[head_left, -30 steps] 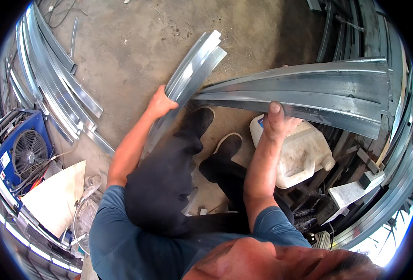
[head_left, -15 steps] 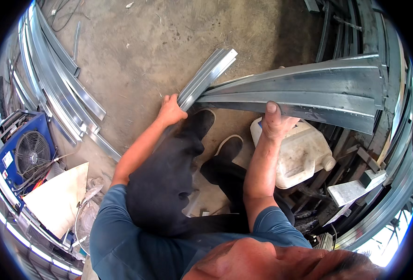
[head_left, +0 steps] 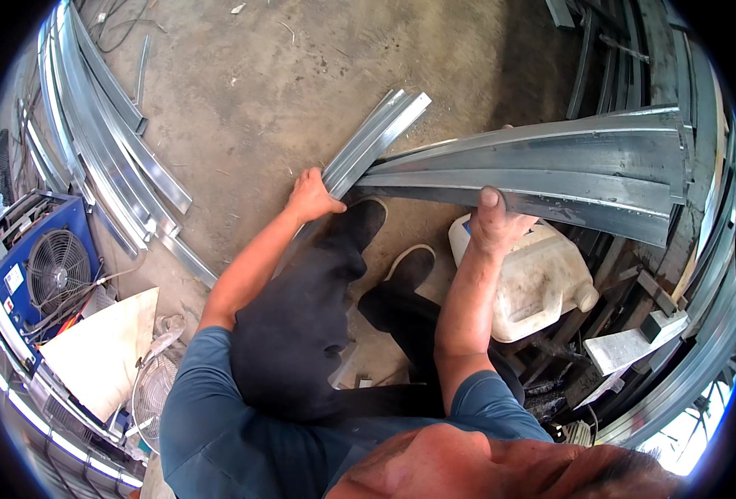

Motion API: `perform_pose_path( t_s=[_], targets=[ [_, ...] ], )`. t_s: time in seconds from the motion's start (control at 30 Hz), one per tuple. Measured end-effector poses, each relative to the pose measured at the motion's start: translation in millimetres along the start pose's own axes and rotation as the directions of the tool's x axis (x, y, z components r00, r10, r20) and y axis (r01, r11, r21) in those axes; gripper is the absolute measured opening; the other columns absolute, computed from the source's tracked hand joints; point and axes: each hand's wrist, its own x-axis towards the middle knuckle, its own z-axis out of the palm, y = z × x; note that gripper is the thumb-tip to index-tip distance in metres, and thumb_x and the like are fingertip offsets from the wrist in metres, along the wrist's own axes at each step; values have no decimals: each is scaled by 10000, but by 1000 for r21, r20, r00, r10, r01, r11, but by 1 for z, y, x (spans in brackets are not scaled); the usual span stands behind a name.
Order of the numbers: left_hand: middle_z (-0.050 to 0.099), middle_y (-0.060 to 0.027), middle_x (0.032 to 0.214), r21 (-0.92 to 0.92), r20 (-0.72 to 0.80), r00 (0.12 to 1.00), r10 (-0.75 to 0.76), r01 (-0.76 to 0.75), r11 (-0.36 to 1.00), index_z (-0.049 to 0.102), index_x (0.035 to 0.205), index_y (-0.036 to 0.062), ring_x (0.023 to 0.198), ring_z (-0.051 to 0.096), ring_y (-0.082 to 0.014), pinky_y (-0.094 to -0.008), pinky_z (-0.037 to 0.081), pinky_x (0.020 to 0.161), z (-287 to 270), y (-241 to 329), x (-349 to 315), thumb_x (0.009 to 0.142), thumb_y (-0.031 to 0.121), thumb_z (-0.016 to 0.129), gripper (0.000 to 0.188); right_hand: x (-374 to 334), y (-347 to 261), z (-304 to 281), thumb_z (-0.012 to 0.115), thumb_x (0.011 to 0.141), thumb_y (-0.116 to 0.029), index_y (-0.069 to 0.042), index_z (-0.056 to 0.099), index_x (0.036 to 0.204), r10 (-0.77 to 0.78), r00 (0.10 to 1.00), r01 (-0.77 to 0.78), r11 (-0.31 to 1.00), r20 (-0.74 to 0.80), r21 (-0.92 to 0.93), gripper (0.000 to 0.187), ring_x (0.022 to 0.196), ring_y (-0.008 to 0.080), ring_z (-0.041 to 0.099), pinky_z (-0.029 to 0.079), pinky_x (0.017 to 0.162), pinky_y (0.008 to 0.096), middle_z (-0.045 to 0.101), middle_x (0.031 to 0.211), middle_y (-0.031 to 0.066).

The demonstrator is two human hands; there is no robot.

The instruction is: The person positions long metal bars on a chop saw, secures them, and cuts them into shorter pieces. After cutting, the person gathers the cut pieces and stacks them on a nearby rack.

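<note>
My left hand (head_left: 315,195) is closed round the near end of a short, shiny metal channel (head_left: 378,137), which slants away to the upper right. A stack of longer grey metal profiles (head_left: 543,162) lies across to the right, its narrow-looking left end meeting the short channel. At that stack's near edge, my right hand (head_left: 498,223) grips with the thumb on top; most of its fingers are hidden underneath. The two metal groups touch or overlap near my left hand, but the exact contact cannot be made out.
Beneath my right hand stands a dirty white plastic jug (head_left: 543,287). Long metal profiles (head_left: 106,133) lie on the floor at left, near a blue machine with a fan (head_left: 59,260). A pale board (head_left: 106,353) leans there. More metal lengths (head_left: 713,308) line the right side.
The whole view has shifted slightly. Both hands keep their hold, and the metal pieces stay in nearly the same position relative to each other.
</note>
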Motion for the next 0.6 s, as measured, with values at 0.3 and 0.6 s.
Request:
perform_pose_path(
  t_s=[0.3, 0.6],
  targets=[
    [450, -350, 1304, -2, 133, 990, -50, 50, 999, 368, 1357, -127, 1286, 424, -443, -450, 360, 1071, -3, -4, 13, 522, 454, 890, 1143, -3, 0, -2, 845, 709, -457, 23, 438, 1364, -17, 1000, 17, 998, 11, -58, 908, 1151, 309, 578, 477, 997, 448, 564, 1277, 198],
    [551, -342, 1250, -165, 140, 981, 135, -111, 980, 354, 1379, -119, 1192, 559, -401, -406, 440, 1016, -8, -8, 15, 533, 412, 885, 1132, -2, 10, -6, 881, 657, -457, 17, 400, 1402, 32, 999, -32, 999, 30, -10, 1005, 1187, 333, 554, 455, 1019, 463, 550, 1289, 202]
  ],
)
